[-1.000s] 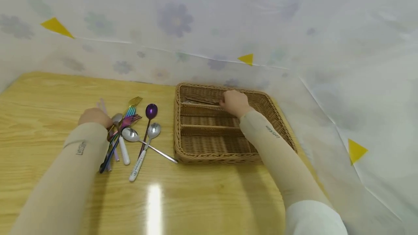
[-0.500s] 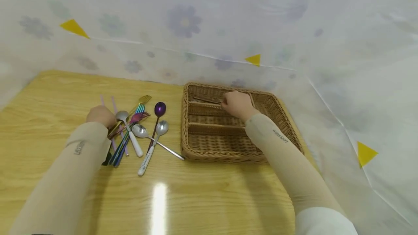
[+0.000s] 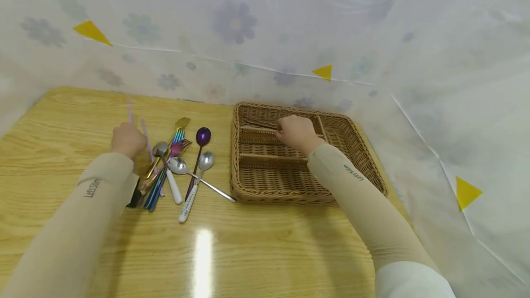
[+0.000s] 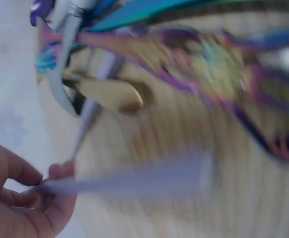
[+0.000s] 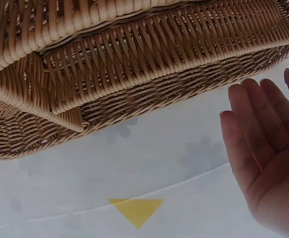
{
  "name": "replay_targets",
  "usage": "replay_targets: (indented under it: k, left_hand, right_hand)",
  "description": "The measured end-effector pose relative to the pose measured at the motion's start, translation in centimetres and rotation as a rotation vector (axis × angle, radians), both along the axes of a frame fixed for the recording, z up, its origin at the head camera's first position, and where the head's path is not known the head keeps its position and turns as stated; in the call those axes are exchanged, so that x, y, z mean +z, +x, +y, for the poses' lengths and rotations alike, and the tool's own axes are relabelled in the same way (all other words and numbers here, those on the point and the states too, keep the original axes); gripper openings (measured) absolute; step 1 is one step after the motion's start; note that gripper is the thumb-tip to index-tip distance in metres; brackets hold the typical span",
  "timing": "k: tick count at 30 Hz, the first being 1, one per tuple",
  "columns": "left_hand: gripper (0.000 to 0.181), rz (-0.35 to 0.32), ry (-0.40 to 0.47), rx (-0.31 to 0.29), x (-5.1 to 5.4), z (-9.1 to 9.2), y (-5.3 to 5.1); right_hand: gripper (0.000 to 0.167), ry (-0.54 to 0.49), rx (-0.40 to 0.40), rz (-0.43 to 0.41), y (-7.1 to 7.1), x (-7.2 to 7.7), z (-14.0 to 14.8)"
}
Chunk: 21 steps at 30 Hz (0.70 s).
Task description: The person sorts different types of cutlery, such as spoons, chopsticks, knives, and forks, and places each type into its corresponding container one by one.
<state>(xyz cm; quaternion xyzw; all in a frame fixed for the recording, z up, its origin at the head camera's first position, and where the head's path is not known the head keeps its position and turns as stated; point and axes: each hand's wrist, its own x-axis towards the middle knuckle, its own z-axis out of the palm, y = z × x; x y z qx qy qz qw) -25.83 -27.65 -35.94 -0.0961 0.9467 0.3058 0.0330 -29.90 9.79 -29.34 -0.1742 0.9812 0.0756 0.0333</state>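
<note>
Between thumb and fingers, the left hand (image 3: 129, 140) (image 4: 23, 198) pinches one end of a pale purple straw (image 4: 134, 178), blurred in the left wrist view. A second purple straw (image 3: 146, 139) lies under the cutlery pile. Beside the hand are a gold fork (image 3: 181, 124), a pink fork (image 3: 178, 147) and several spoons, one of them purple (image 3: 203, 136). Over the back compartments of the wicker basket (image 3: 285, 197) is the right hand (image 3: 297, 133), its fingers relaxed and holding nothing in the right wrist view (image 5: 268, 144). Thin dark cutlery (image 3: 258, 124) lies in the back compartment.
The basket, split by dividers (image 3: 273, 156), stands at the right of the wooden table (image 3: 248, 252). Behind and to the right hangs a flowered sheet (image 3: 265, 26) with yellow triangles (image 3: 322, 72). A silver spoon's handle (image 3: 217, 192) reaches the basket's left side.
The left hand has moved away from the pile toward the back, with a straw in its fingers. Several pile pieces have shifted slightly. The right hand has barely moved over the basket.
</note>
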Motion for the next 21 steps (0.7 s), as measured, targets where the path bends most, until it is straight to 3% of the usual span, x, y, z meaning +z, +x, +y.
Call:
replay_targets:
  k: [3,7,10,15,21]
  left_hand:
    - [0.045,0.064,0.025,0.005,0.5,0.5,-0.3]
    - [0.04,0.178,0.104,0.058,1.3,1.6,-0.6]
    - [0.033,0.27,0.068,0.054,1.8,2.6,-0.6]
    - [0.026,0.378,-0.029,-0.029,2.3,4.1,-0.3]
    - [0.023,0.391,-0.05,-0.164,3.4,6.5,0.3]
  right_hand:
    - [0.022,-0.005,-0.011,0.002,-0.2,-0.2,0.2]
    - [0.025,-0.003,-0.016,0.001,-0.3,-0.3,0.3]
    - [0.026,-0.007,-0.016,-0.004,-0.3,-0.3,0.2]
    - [0.024,-0.022,0.0,0.002,0.0,-0.3,-0.1]
    - [0.024,-0.029,0.045,0.05,0.8,-0.1,-1.5]
